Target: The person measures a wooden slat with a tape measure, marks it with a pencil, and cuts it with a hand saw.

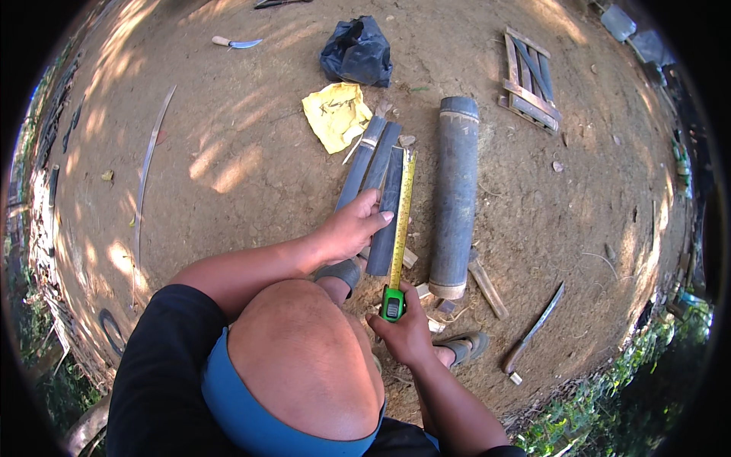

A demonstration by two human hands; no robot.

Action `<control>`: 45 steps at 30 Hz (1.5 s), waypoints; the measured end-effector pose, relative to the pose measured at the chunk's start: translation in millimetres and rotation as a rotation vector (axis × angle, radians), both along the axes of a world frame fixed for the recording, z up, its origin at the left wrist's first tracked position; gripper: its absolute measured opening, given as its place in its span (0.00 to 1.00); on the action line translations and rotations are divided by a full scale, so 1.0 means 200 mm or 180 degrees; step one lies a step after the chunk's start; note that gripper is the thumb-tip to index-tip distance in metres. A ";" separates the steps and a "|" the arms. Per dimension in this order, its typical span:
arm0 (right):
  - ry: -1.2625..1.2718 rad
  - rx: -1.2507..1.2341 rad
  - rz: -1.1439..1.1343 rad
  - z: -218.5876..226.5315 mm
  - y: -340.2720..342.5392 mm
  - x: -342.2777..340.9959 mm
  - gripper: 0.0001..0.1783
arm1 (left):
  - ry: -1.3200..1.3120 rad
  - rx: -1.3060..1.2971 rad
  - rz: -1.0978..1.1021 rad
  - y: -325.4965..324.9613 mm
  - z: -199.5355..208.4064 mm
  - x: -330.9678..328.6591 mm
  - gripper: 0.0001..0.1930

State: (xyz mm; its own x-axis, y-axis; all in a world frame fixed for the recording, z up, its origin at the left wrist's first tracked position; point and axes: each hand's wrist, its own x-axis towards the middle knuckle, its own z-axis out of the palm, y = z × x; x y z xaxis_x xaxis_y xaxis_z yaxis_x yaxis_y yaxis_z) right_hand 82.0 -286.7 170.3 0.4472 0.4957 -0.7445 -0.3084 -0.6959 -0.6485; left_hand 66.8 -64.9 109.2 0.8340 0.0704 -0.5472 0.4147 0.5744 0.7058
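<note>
My left hand [346, 232] grips a dark split bamboo strip [380, 255], its thumb lying on the strip's face. In my right hand [409, 333] is a green tape measure [393, 304], at the strip's near end. Its yellow blade [403, 217] is drawn out along the strip's right edge to the far end. Two more bamboo strips, a left one [359, 164] and a middle one [382, 156], show just beyond my left hand; whether its fingers touch them is hidden. To the right lies a thick dark bamboo section [454, 198].
A yellow sheet [336, 114] and a black plastic bag [356, 53] lie ahead on the dirt. A long knife [534, 327] is at the right, a curved knife [237, 43] far left. A wooden frame [530, 80] lies far right; wood offcuts [487, 284] lie by my feet.
</note>
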 end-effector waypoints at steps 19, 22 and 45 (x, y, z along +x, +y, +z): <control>-0.0244 -0.0005 0.0195 0.01 -0.01 -0.02 0.44 | -0.0072 -0.0320 0.0420 0.01 0.06 0.01 0.22; -0.0172 -0.0056 0.0194 0.03 0.00 -0.02 0.44 | -0.0103 -0.0348 0.0433 0.01 0.06 0.01 0.23; -0.0412 -0.0055 0.0395 -0.09 -0.05 -0.08 0.45 | -0.0028 -0.0405 0.0539 0.03 0.04 -0.01 0.22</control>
